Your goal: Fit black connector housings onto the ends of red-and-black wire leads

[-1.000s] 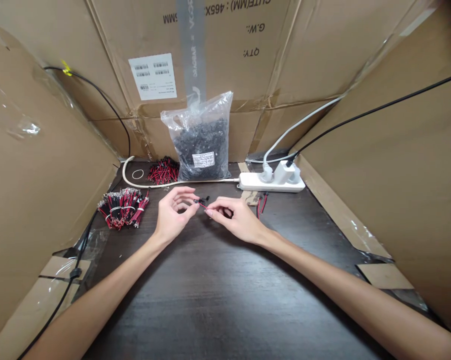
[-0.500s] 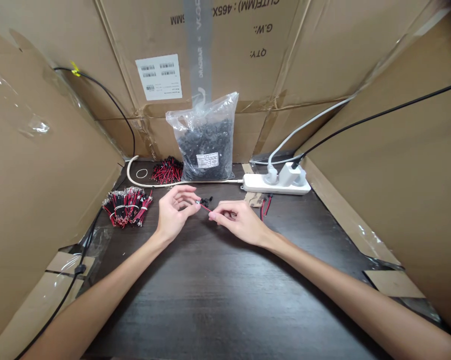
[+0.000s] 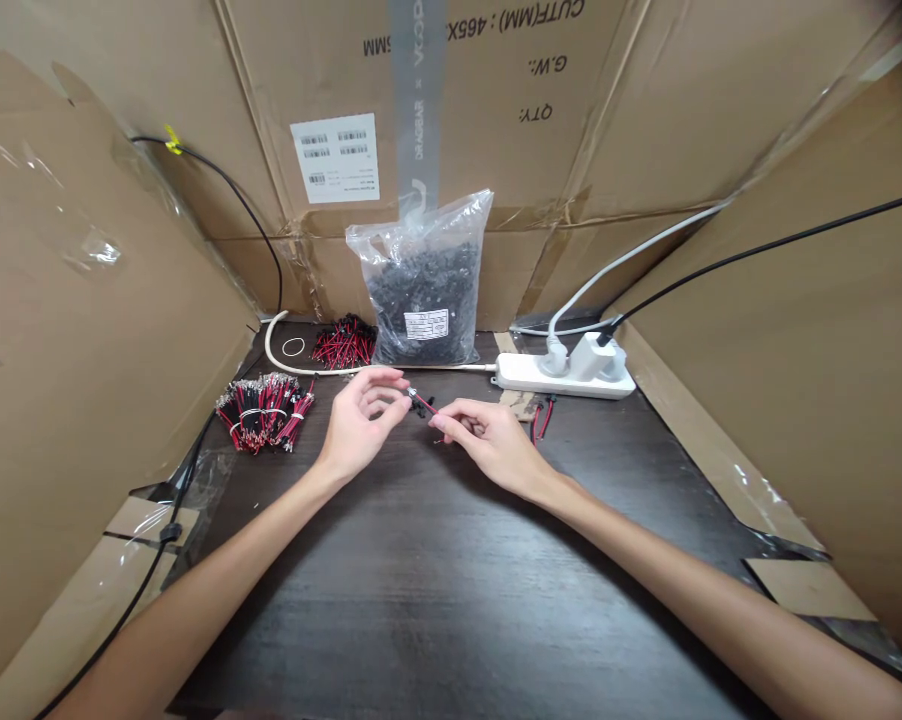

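A short red-and-black wire [image 3: 425, 404] is stretched between my hands above the table. My right hand [image 3: 492, 440] pinches it between thumb and forefinger, with the other fingers curled under. At its silvery far end are the thumb and fingertips of my left hand [image 3: 362, 420], curled in a loose pinch. Just behind the wire, small black connector housings [image 3: 421, 410] lie on the table, partly covered by the hands. Left of my left hand sit bundles of red and black wires [image 3: 263, 412] with metal ends, held by white bands.
A clear bag of black parts [image 3: 425, 290] stands at the back. A white power strip [image 3: 563, 374] with plugs lies right of it. Loose red-and-black wires [image 3: 344, 342] are piled by the bag; a few wires [image 3: 545, 418] lie near the strip. Cardboard walls surround the dark table [image 3: 436, 590].
The whole view has shifted slightly, moving everything rightward. The wire's silvery end now shows more at my left fingertips. My right hand keeps its pinch on the wire.
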`<state>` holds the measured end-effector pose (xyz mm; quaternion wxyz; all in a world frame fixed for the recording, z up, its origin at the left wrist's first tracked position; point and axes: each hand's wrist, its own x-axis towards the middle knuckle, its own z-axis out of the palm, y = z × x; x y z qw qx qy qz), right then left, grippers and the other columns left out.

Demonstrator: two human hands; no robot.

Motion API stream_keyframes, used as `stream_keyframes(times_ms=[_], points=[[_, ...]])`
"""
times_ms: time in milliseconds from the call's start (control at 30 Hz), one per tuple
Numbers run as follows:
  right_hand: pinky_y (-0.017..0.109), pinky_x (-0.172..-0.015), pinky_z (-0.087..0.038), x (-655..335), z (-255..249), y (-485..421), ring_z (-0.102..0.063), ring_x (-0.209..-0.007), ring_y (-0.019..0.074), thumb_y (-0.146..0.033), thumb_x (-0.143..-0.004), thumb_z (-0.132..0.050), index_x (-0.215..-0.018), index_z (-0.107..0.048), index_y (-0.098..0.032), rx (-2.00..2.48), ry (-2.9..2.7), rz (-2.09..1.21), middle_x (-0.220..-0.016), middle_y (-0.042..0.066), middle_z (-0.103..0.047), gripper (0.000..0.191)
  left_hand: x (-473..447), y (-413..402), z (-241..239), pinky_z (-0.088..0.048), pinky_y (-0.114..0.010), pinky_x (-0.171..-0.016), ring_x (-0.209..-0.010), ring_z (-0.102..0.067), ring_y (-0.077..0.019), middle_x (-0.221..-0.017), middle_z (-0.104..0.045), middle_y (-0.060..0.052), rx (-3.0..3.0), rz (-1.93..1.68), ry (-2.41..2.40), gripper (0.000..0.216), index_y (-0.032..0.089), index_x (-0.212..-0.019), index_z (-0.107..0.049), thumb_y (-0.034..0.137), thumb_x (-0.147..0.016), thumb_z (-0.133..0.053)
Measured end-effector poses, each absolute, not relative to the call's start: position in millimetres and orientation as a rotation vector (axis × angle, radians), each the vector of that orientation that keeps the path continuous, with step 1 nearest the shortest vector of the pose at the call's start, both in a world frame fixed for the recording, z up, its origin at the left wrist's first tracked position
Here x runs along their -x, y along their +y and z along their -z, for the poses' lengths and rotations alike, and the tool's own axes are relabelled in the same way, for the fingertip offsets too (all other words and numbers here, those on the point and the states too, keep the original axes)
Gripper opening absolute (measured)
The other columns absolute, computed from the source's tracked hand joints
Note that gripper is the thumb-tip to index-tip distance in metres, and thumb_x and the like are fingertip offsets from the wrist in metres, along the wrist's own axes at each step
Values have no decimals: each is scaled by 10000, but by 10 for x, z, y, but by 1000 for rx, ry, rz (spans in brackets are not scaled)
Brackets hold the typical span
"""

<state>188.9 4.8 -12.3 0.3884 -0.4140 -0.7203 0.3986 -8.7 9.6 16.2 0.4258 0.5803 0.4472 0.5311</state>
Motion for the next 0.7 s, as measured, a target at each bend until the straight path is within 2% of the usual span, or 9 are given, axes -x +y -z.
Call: stream_keyframes(times_ms=[67,167,233,300,467,700], points=[[302,-650,-451,-1890,140,54,-627,-672,181,-423,-931,-563,-835,-688,-173,1061,-1799,-1026,-743,41,-698,296,277,259,-317,-548,-300,-793,-851,-673,-173,-987,-714,-85,-1559,-1439,1247,241,169,-952,-670,239,-730,-732],[306,-661,-463,-1893,156,58,-646,-689,187,-418,-934,-562,-858,-686,-174,1065,-1793,-1032,-756,42,-702,284,664,640,-514,-535,-330,-783,-732,-643,-189,-799,-709,-64,-1738,-1558,1671,128,169,-829,-720,161,-711,-671],[310,-673,-471,-1894,157,53,-652,-699,190,-419,-938,-559,-870,-687,-174,1062,-1809,-1022,-774,46,-708,285,873,896,-560,-523,-367,-812,-674,-619,-215,-640,-662,-43,-1933,-1353,1867,149,180,-700,-725,73,-608,-678],[309,-669,-469,-1892,153,44,-642,-693,188,-419,-942,-553,-860,-686,-174,1058,-1830,-996,-771,46,-706,290,975,1078,-547,-518,-391,-830,-691,-633,-248,-571,-629,-41,-2061,-995,1988,181,184,-617,-713,25,-536,-683],[283,-608,-410,-1879,134,18,-559,-614,157,-389,-946,-551,-828,-690,-171,1057,-1918,-886,-703,25,-672,284,884,1168,-543,-523,-381,-838,-968,-665,-301,-942,-726,-138,-2351,-247,2151,274,150,-871,-770,71,-659,-616],[264,-553,-344,-1877,114,9,-457,-561,131,-386,-949,-544,-812,-695,-169,1064,-1958,-817,-658,6,-615,299,791,1063,-765,-527,-376,-794,-944,-672,-318,-929,-718,-166,-2505,127,2218,248,131,-884,-762,122,-697,-599]])
